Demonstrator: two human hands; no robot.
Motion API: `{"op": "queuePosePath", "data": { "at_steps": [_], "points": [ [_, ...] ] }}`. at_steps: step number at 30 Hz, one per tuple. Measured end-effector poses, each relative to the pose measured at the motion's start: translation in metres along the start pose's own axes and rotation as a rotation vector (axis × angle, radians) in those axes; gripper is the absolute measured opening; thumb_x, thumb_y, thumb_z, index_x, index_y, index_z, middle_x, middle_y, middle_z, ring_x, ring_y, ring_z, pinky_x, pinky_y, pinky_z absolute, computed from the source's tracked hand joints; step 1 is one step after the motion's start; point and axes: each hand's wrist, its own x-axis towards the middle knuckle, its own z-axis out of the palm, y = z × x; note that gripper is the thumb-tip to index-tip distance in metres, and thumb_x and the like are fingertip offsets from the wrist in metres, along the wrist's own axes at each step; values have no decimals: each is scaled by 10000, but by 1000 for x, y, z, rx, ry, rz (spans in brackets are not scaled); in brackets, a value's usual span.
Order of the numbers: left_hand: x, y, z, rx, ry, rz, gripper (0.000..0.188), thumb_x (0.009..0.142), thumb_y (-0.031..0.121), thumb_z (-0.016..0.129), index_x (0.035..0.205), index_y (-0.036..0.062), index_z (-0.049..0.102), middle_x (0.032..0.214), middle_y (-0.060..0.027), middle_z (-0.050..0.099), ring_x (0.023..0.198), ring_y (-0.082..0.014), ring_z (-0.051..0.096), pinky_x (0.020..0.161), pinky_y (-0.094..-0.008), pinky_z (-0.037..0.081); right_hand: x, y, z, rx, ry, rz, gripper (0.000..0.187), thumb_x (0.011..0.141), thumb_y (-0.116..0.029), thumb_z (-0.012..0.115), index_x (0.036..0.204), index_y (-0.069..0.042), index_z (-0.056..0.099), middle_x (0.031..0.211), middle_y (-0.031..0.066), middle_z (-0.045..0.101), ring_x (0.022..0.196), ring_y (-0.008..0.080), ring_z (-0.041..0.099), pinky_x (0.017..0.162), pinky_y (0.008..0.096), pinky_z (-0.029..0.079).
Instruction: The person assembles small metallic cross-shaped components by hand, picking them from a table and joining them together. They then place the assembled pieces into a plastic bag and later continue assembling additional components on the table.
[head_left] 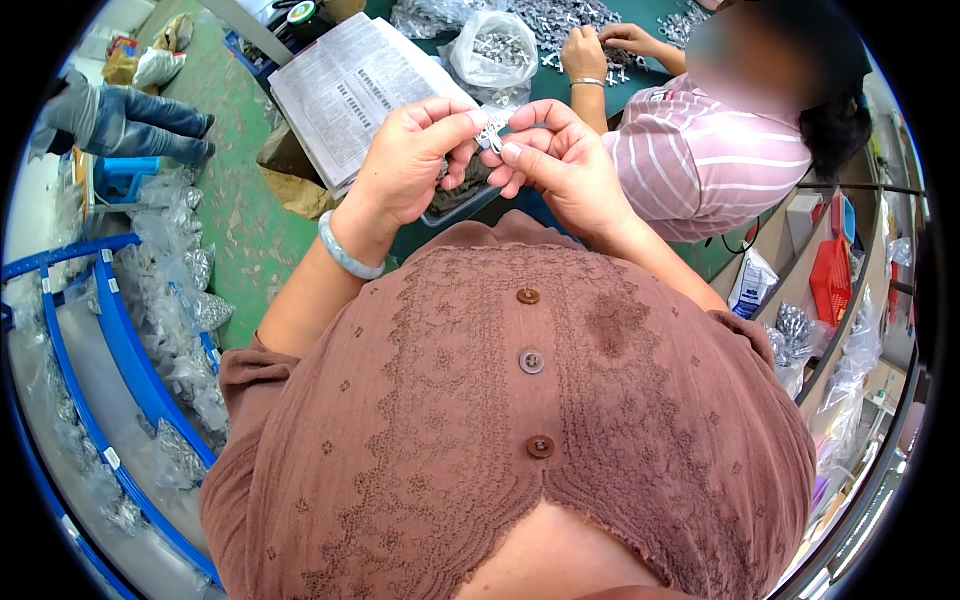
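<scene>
My left hand (420,150) and my right hand (565,160) meet over the near edge of the work table. Between their fingertips is a small silvery metal part (493,132), pinched from both sides. Its exact kind is too small to make out. The left fingers curl inward, partly hiding something else grey below them. Under the hands, a plastic bin (460,212) shows only in part. Just beyond stands a clear plastic bag (492,65) with many similar metal parts inside.
A newspaper stack (345,95) lies left of my hands, above a cardboard box (287,150). At the right, a co-worker in a striped shirt (715,155) handles a pile of metal parts (560,25). Blue racks (150,370) with bagged parts stand left; shelves with a red basket (830,280) stand right.
</scene>
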Motion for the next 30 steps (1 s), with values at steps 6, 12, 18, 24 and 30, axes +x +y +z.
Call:
{"op": "queuePosePath", "data": {
  "at_steps": [6, 12, 18, 24, 30],
  "points": [
    [5, -3, -1, -29, -8, 13, 140, 820, 165, 561, 823, 27, 581, 589, 4, 512, 448, -46, 427, 392, -165, 301, 3, 1, -1, -5, -5, -12, 238, 795, -19, 574, 981, 2, 427, 792, 114, 614, 673, 143, 608, 579, 232, 499],
    [10, -2, 0, -59, -13, -7, 143, 828, 167, 551, 815, 28, 580, 591, 0, 522, 448, -47, 429, 394, -165, 307, 6, 1, -5, 6, -4, -15, 248, 786, -22, 587, 978, -1, 430, 787, 115, 618, 673, 141, 607, 575, 233, 498],
    [17, -4, -2, -82, -15, -34, 148, 829, 169, 548, 802, 26, 577, 587, -3, 524, 448, -52, 434, 394, -167, 314, 11, 5, -9, 28, 6, 6, 248, 784, -20, 589, 973, -2, 430, 799, 125, 619, 675, 148, 608, 574, 238, 499],
    [22, -8, -3, -109, -30, -50, 156, 833, 172, 536, 807, 23, 575, 592, -11, 532, 448, -59, 438, 399, -171, 323, 12, 6, -13, 37, 20, 9, 242, 785, -13, 586, 971, 2, 431, 801, 130, 617, 679, 156, 611, 573, 242, 503],
    [25, -8, 0, -124, -37, -74, 156, 846, 162, 514, 840, 16, 568, 605, -13, 526, 465, -58, 427, 410, -174, 324, 12, 6, -17, 48, 27, 13, 241, 788, -12, 582, 975, 5, 431, 800, 130, 617, 678, 162, 614, 571, 240, 504]
  ]
}}
